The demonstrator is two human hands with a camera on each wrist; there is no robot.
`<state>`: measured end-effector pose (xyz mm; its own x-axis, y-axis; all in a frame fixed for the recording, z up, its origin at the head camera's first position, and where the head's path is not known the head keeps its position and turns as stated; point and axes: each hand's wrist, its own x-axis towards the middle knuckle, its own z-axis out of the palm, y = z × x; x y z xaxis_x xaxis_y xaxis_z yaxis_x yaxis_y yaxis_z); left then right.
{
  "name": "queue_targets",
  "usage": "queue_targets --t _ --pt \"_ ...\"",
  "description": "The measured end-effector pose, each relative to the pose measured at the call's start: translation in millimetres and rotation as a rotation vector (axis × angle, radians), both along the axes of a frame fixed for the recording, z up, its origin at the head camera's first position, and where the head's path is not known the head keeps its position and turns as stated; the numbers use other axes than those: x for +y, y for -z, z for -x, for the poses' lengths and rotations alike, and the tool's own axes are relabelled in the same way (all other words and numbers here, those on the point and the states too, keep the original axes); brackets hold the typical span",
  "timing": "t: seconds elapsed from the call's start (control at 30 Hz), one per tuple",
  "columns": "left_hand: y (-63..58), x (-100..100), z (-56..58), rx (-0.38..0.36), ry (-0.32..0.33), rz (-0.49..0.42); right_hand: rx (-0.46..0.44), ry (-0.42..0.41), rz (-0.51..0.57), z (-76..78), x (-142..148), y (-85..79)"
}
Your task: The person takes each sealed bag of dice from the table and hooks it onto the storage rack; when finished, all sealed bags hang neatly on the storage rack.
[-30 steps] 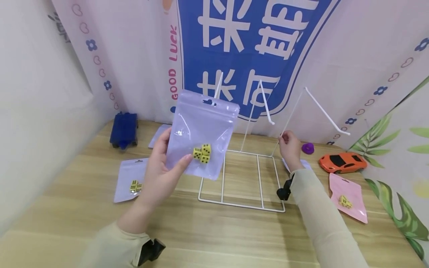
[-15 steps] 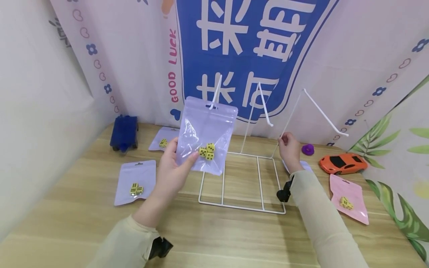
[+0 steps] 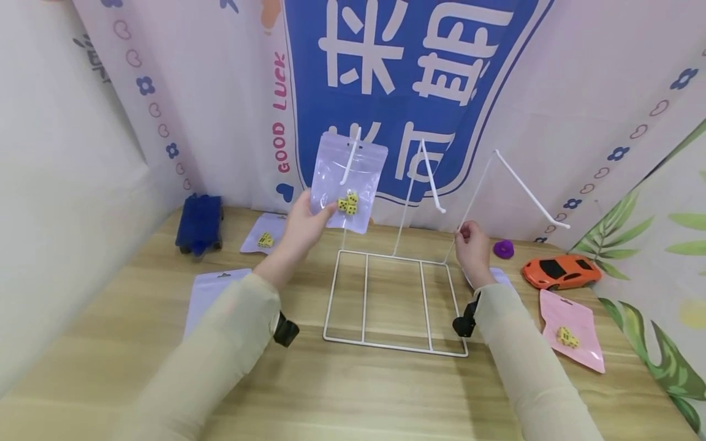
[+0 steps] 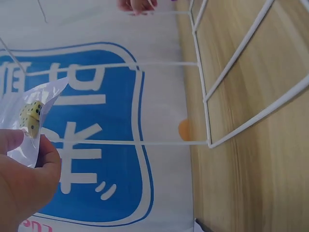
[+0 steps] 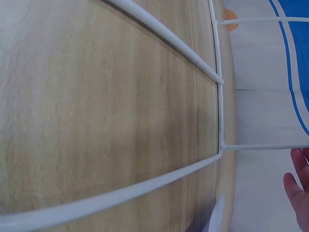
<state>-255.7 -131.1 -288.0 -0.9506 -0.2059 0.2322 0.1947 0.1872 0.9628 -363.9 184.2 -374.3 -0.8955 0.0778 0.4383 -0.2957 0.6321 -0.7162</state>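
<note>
1. Gleaming softly, a translucent lilac bag with yellow, black-dotted dice low inside is held upright at the left prong of a white wire rack; the prong's tip is seen in front.
2. The bag's lower left edge is pinched between thumb and fingers of the left hand.
3. The right upright is gripped by curled fingers of the right hand.
4. From the left wrist, the bag is shown steeply side-on; only from the head is an orange toy car shown.
</note>
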Motion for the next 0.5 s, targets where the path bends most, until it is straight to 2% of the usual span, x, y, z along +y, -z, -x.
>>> queue_targets --t 0.1,0.2,0.37,0.5 --pt "-0.3 2 15.9 -0.022 -0.005 -0.014 0.007 0.004 0.001 -0.9 0 1.2" --pt "-0.9 4 25.9 -0.029 -0.008 -0.021 0.019 -0.004 0.005 -1.4 0 1.5" --pt "-0.4 4 34.0 -0.062 -0.007 -0.025 0.031 -0.011 0.004 -1.5 -1 0.0" --pt "2.0 3 35.3 -0.113 0.013 -0.019 0.027 0.0 -0.013 -1.0 0 -0.7"
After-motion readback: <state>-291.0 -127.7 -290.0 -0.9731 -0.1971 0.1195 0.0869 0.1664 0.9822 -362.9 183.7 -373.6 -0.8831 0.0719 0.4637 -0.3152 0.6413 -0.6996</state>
